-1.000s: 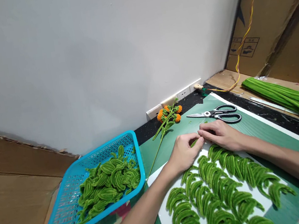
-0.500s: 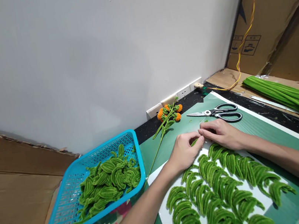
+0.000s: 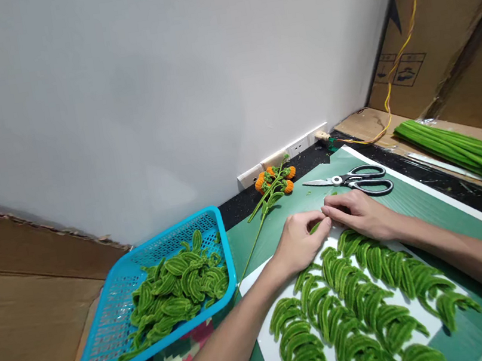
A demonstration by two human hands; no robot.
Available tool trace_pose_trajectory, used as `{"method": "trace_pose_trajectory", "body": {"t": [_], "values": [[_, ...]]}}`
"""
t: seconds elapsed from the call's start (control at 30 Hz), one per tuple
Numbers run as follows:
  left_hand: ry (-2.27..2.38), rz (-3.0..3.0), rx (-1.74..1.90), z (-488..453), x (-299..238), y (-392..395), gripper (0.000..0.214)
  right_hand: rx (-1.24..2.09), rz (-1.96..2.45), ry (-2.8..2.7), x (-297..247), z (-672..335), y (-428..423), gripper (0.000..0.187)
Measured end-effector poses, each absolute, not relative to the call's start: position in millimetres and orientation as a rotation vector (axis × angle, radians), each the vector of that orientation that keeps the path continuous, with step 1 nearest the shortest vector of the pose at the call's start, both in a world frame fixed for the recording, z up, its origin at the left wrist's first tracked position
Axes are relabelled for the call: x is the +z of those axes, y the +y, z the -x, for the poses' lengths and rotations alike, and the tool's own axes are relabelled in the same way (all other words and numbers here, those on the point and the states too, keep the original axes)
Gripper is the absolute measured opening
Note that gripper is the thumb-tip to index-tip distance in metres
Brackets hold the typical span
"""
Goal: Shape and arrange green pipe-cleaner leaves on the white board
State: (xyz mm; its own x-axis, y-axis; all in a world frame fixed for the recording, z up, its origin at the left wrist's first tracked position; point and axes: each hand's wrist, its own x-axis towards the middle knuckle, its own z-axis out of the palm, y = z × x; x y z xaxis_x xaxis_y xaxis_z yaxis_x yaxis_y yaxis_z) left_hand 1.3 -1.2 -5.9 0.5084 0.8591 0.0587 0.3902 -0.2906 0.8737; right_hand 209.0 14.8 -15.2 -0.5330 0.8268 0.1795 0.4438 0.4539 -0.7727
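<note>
My left hand (image 3: pixel 298 243) and my right hand (image 3: pixel 358 215) meet over the green mat (image 3: pixel 411 197), fingertips pinched together on one small green pipe-cleaner leaf (image 3: pixel 315 228). Just below the hands, several curved green leaves (image 3: pixel 355 308) lie in rows on a white sheet (image 3: pixel 266 345). Black-handled scissors (image 3: pixel 354 180) lie shut on the mat right behind my right hand. A stem with orange pipe-cleaner flowers (image 3: pixel 274 183) lies behind my left hand.
A blue plastic basket (image 3: pixel 118 301) holding several green leaves (image 3: pixel 175 287) sits at the left. A bundle of straight green pipe cleaners (image 3: pixel 463 153) lies at the right. Wall sockets (image 3: pixel 295 148), a yellow cable (image 3: pixel 396 67) and cardboard boxes (image 3: pixel 457 21) stand behind.
The view has shifted slightly; both hands stay pinched on the same leaf in nearly the same place.
</note>
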Motion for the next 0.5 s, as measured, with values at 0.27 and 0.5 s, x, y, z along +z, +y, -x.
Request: {"method": "trace_pose_trajectory", "body": {"t": [0.27,0.5], "values": [[1.029,-1.881,0.682,-0.9,-6.8,-1.4,0.035,0.915,1.066,-2.162,-15.6,-208.8,16.0,0.043],[1.028,-1.879,0.682,-1.6,-5.6,-1.5,0.034,0.916,1.059,-2.161,-15.2,-209.0,15.3,0.043]]}}
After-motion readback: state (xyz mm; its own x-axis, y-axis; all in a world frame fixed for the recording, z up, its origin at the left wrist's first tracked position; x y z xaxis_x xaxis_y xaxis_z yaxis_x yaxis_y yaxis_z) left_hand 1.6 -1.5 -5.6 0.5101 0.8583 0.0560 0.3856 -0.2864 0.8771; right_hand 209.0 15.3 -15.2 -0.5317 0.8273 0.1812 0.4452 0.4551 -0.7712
